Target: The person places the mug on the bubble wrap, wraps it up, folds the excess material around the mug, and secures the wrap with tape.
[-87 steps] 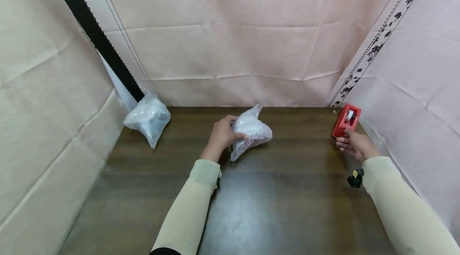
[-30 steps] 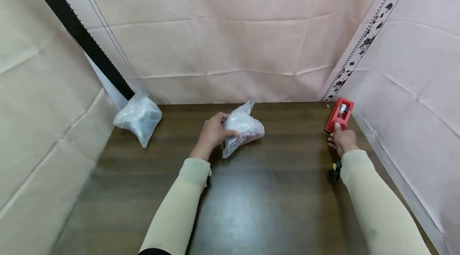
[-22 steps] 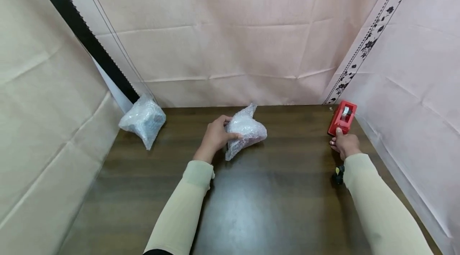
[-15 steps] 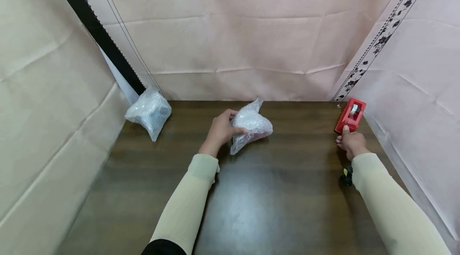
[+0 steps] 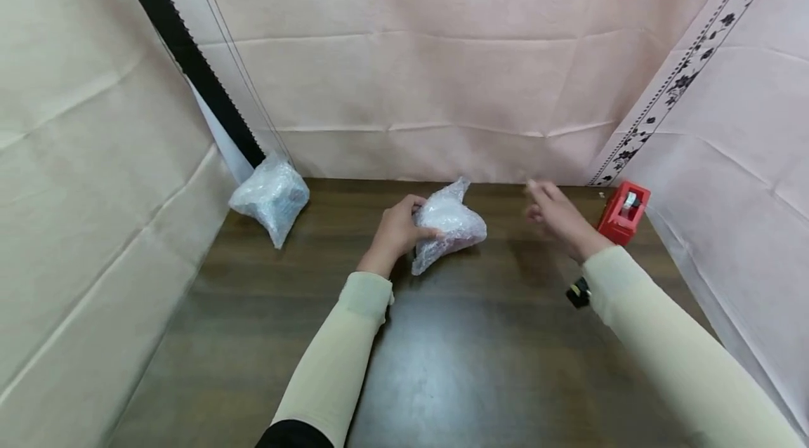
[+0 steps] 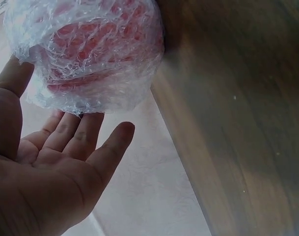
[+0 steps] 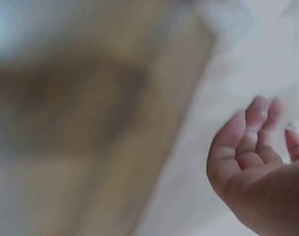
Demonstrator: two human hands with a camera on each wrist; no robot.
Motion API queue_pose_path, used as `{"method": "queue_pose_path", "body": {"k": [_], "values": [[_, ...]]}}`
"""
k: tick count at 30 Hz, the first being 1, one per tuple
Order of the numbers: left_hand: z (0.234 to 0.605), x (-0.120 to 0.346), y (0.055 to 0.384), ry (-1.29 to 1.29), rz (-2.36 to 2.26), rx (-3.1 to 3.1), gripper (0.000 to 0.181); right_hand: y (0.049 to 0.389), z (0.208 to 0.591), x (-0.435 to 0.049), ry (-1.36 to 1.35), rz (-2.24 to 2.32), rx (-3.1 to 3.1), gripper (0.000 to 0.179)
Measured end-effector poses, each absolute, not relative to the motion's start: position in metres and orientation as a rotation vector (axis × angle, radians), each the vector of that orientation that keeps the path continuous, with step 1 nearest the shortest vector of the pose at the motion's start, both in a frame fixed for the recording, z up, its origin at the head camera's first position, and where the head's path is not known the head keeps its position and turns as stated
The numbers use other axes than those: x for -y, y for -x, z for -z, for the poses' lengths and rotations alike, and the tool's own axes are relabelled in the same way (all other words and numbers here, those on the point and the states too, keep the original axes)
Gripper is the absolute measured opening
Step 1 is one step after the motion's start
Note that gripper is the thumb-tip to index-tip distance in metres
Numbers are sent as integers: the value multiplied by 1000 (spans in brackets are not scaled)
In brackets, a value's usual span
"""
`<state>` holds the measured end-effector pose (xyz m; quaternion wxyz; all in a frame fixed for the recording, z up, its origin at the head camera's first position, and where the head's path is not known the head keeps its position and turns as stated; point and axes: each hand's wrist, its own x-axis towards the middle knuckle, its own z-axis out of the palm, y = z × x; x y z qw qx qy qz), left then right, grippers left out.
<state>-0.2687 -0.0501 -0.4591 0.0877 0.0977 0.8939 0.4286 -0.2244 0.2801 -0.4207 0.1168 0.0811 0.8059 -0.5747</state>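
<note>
A bubble-wrapped bundle (image 5: pixel 456 225) lies on the table near its back edge, something reddish showing through the wrap (image 6: pixel 97 44) in the left wrist view. My left hand (image 5: pixel 397 232) holds its left side between thumb and fingers. Off to the right, my right hand (image 5: pixel 559 218) is raised over the table with fingers curled and fingertips pointing toward the back wall. A small clear, shiny bit (image 7: pixel 290 127), seemingly tape, shows at its fingertips; most of it is too faint to make out. Beside the right wrist stands a red tape dispenser (image 5: pixel 619 223), partly hidden by the arm.
Another bubble-wrapped bundle (image 5: pixel 273 196) sits at the table's back left corner. Cloth walls enclose the left, back (image 5: pixel 430 83) and right sides of the brown wooden table (image 5: pixel 468 350).
My right hand has left the tape dispenser and moved left toward the bundle, rising a little. The left hand keeps its hold on the bundle; the head view has shifted slightly.
</note>
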Motion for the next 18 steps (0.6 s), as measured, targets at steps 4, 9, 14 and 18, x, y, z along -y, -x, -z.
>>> {"method": "queue_pose_path", "body": {"k": [4,9,14,18], "values": [[459,52,268,-295,-1279,-2661,69,248,388,-209,-20,1568,-2307,68],[457,50,267,-279,-1278,-2655,69,266,380,-158,27,1366,-2438,43],[455,51,264,-255,-1293,-2639,68,278,388,-137,-67,1378,-2439,29],[453,51,263,-225,-1331,-2602,75,283,393,-130,-78,1335,-2452,26]]}}
